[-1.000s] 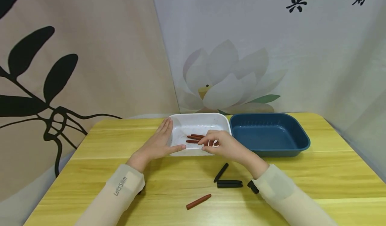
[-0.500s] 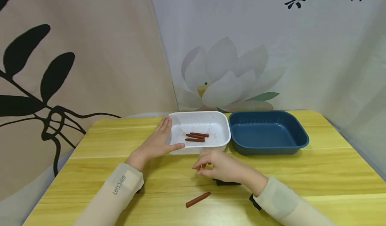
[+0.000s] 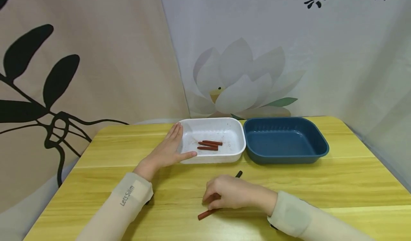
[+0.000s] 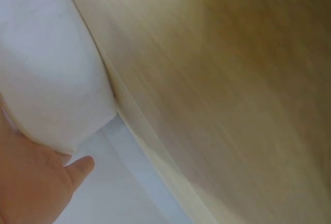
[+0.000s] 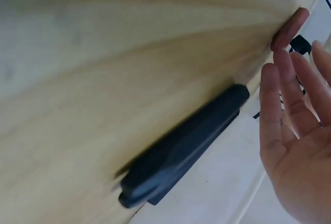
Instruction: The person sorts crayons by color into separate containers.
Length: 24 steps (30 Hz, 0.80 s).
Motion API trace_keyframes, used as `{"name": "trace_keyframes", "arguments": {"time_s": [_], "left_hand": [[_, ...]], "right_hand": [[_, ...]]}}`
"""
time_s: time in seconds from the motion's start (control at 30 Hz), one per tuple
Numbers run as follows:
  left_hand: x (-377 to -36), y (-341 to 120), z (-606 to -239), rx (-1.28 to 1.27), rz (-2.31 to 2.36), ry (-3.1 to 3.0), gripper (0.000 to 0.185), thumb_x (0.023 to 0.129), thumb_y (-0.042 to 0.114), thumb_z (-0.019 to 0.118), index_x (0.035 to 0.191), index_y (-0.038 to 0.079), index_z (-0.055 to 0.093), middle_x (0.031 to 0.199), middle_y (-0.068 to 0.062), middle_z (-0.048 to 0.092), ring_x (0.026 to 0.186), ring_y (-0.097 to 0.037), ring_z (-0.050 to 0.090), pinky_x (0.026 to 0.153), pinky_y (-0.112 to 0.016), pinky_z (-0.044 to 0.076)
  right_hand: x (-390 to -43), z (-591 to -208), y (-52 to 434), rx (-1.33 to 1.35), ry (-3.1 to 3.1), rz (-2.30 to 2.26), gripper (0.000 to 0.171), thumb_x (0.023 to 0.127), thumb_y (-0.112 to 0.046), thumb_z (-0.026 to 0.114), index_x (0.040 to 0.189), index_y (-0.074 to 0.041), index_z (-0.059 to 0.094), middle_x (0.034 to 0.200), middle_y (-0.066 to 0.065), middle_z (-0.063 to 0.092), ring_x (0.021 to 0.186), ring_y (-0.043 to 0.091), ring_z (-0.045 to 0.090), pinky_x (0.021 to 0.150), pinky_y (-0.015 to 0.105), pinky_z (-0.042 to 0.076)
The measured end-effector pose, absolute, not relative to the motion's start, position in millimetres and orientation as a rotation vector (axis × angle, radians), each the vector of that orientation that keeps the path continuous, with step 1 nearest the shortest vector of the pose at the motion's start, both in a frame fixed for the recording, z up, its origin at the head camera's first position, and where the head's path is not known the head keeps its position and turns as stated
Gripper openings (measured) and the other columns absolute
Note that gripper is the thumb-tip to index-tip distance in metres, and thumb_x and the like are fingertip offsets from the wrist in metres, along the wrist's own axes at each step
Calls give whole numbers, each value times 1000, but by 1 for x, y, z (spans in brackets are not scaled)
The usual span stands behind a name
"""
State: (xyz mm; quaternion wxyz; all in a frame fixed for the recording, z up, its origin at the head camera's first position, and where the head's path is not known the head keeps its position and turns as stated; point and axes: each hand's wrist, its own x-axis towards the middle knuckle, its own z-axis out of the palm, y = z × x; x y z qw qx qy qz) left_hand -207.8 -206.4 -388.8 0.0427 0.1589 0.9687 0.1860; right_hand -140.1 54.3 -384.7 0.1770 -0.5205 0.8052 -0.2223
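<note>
Head view: the right hand (image 3: 236,195), fingers loosely curled and gripping nothing I can see, reaches the loose reddish-brown crayon stick (image 3: 205,214) on the yellow wooden table (image 3: 337,187). The flat, open left hand (image 3: 167,151) steadies the white plastic tray (image 3: 236,151). Sorting seems underway; next comes a clean pinch.

An empty dark blue tray (image 3: 285,141) sits on the yellow wooden table (image 3: 353,184).

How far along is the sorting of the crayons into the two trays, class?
Done: three red crayons lie in the white tray, which the left hand steadies. In hand: the right hand reaches onto the last red crayon on the table; a firm grip is not clear. Left: the black crayons lie on the table, mostly hidden, and the blue tray holds nothing.
</note>
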Motion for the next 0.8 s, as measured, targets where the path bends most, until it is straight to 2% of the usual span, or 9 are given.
{"name": "trace_keyframes", "arguments": {"time_s": [0.5,0.8], "left_hand": [[-208,-207,-390,476,578,2959,119,85,76,54,157,0,-1,168,-13,-9,156,-29,-7,126,-47,11],[-207,-207,-390,477,588,2963,119,84,77,54,158,0,-1,168,-12,-9,156,-28,-7,126,-47,13]], "right_hand": [[-134,-392,50,-1503,2154,-628,11,86,-17,78,96,-15,78,81,-12,62,70,-11,48,68,6,43],[-134,-394,49,-1499,2142,-622,10,87,-11,75,96,-16,77,83,-12,62,70,-11,49,67,7,45]]}}
